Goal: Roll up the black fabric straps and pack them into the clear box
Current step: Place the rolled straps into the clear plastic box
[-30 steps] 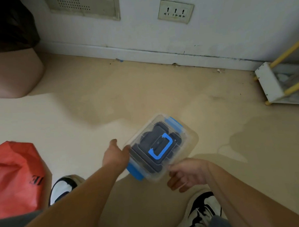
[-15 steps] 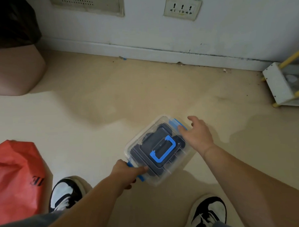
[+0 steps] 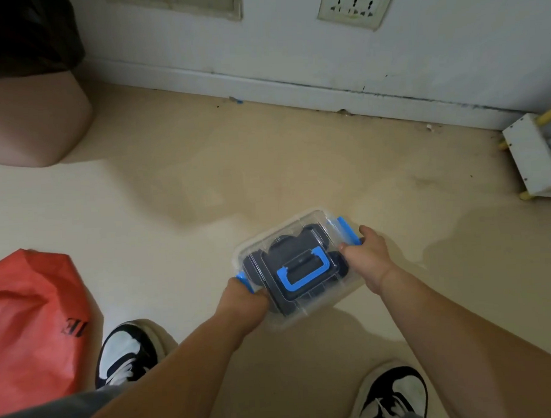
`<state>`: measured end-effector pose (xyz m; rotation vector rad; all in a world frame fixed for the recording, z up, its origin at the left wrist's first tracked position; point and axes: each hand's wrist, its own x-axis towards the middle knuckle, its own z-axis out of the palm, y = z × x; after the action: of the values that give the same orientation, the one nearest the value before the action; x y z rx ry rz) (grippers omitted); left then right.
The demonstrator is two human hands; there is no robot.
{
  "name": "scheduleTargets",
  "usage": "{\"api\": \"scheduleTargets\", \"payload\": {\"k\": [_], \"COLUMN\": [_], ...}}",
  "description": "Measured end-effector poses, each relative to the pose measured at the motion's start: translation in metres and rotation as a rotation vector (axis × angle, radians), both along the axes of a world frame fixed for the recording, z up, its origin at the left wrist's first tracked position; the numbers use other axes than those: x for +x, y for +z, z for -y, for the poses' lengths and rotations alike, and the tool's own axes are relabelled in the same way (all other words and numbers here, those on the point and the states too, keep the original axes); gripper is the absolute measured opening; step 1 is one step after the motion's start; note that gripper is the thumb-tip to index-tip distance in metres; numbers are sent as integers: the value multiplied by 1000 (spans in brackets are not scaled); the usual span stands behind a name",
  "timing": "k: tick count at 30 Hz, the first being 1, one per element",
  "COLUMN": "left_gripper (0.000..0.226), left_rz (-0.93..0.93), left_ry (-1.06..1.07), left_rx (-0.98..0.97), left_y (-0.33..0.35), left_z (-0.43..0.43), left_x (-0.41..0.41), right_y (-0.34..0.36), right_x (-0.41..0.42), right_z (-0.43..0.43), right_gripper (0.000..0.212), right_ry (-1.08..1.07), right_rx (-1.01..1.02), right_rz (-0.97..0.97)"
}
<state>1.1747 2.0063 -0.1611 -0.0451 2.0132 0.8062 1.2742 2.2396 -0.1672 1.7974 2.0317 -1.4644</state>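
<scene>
Clear box (image 3: 288,236), lid on, black fabric straps (image 3: 311,237) rolled inside, low over middle of floor (image 3: 203,180). Your left hand (image 3: 245,297) and right hand (image 3: 369,255) grip clear box ends at blue latches (image 3: 347,229). Packing seems done; next, press both latches shut.

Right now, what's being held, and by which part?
The clear box, by its two short ends: the left hand grips the end at the near blue latch, the right hand the end at the far blue latch.
</scene>
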Motion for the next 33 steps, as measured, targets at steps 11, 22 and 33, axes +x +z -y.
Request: {"api": "scheduleTargets", "payload": {"k": [11,22,33], "left_gripper": [46,50,75], "left_rz": [-163,-235,-65], "left_ry": [-44,-47,2], "left_rx": [-143,-102,273], "left_y": [6,21,43], "left_z": [5,-30,-147], "left_x": [-31,-29,-15], "right_y": [-5,2,-13], "right_x": [2,32,40], "right_z": [35,11,-7], "right_gripper": [9,50,36], "right_ry": [-12,-129,-890], "right_rx": [48,-503,-588], "right_rz": [-56,0,-540]}}
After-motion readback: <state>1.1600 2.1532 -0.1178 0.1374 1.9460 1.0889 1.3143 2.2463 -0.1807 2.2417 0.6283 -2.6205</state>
